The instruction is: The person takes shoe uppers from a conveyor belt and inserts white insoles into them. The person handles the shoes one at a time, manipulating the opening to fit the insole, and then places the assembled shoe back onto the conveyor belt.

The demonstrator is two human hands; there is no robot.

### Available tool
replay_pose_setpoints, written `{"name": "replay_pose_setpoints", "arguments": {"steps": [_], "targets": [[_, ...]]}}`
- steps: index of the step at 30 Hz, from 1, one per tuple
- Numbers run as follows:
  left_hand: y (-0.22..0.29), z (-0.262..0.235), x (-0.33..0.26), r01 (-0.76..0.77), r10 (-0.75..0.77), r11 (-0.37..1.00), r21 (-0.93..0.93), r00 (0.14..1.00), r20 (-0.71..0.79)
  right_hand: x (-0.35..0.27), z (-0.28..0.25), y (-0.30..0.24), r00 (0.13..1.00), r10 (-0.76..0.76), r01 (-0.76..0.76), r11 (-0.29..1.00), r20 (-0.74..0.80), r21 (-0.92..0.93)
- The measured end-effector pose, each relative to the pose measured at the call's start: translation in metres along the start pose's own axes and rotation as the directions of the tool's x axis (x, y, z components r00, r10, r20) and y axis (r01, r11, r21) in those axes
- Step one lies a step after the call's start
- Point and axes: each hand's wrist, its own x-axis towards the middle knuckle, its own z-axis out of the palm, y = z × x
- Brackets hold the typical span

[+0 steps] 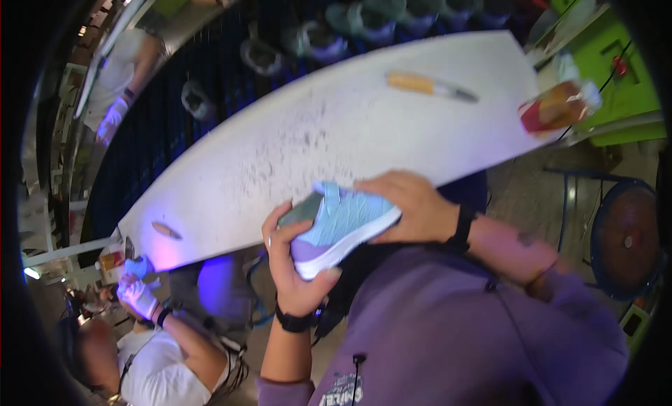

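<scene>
Between both hands I hold a light blue and lilac child's sneaker [350, 220] with a white sole, tilted at the near edge of a white table [231, 175]. My left hand [290, 259] grips the heel end, thumb against the sole and fingers over the collar. At the toe end, my right hand [409, 206] is wrapped round the front of the shoe; its thumb is hidden. Farther off on the table lies a brush-like tool with a wooden handle [413, 82] and a dark tip.
Behind the table, several shoes [318, 40] stand on a dark conveyor [164, 126]. A red and yellow packet [553, 108] sits at the table's right end, a small wooden-handled tool [166, 229] at its left. A gloved co-worker [168, 350] is at left; a round fan [625, 239] stands right.
</scene>
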Motion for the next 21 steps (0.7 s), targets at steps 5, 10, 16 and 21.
{"name": "replay_pose_setpoints", "arguments": {"steps": [5,10,16,21], "targets": [[0.012,0.004,0.042,0.068,-0.116,0.709,-0.702,0.993,-0.021,0.024,-0.075,-0.016,0.964,0.248,-0.261,0.838,0.091,0.480],[-0.008,0.013,0.035,0.090,-0.090,0.833,-0.545,0.996,0.026,0.080,-0.251,-0.071,0.957,-0.013,0.057,0.987,-0.289,0.147],[-0.018,0.020,0.036,0.167,-0.116,0.924,-0.344,0.980,0.162,0.183,-0.430,-0.192,0.539,-0.697,0.019,0.572,-0.474,-0.820],[-0.010,0.014,0.052,0.149,-0.115,0.953,-0.265,0.984,0.140,0.339,-0.464,-0.195,0.680,-0.646,-0.172,0.321,-0.348,-0.931]]}}
